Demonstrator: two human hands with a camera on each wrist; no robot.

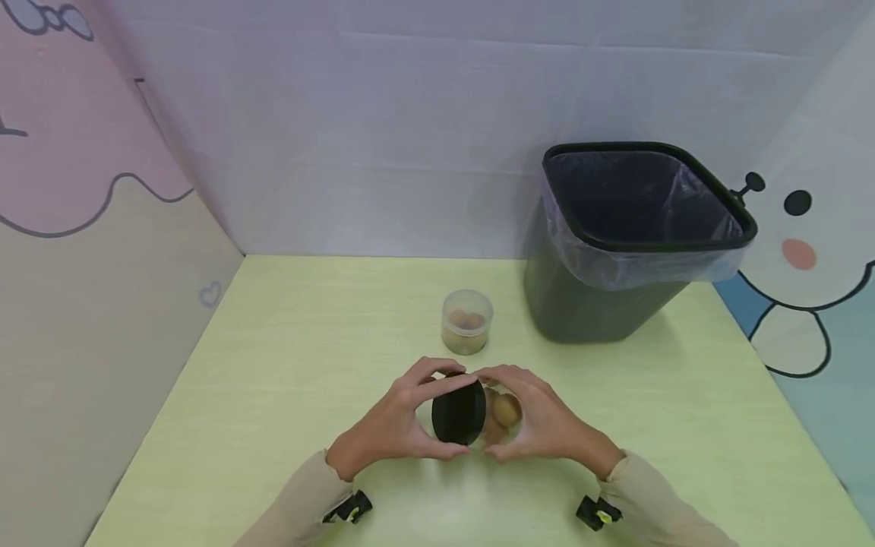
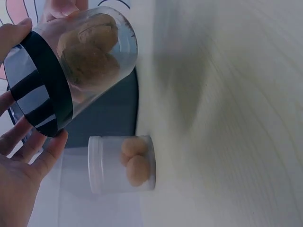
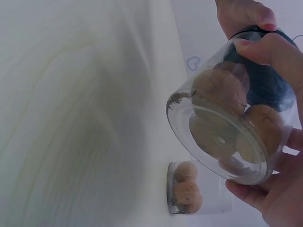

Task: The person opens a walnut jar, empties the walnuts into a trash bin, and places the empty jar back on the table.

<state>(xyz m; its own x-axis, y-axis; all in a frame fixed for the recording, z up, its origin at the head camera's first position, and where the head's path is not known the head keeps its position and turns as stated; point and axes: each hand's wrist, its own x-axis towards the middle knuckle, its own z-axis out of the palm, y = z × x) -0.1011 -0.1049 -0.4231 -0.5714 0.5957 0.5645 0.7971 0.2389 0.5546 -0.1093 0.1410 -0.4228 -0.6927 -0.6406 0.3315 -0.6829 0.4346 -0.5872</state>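
Observation:
A clear jar with a black lid (image 1: pixel 458 412) is held tilted above the table between both hands. Its see-through body (image 3: pixel 259 168) contains several round brown nuts that look like walnuts (image 2: pixel 90 66). My left hand (image 1: pixel 399 414) grips the lid's edge, thumb on one side and fingers on the other. Around the jar's body curl the fingers and thumb of my right hand (image 1: pixel 550 418). Just beyond the hands stands a second clear container (image 1: pixel 467 327), upright on the table, with similar brown nuts (image 2: pixel 137 165) at its bottom. The lid is on the jar's mouth; whether it is loose cannot be seen.
At the back right stands a grey bin (image 1: pixel 581 304) with a black rim and a clear plastic liner. Pale yellow-green tabletop (image 1: pixel 307 327) extends around the hands. A white wall (image 1: pixel 355 137) closes the back, and panels with cartoon drawings flank both sides.

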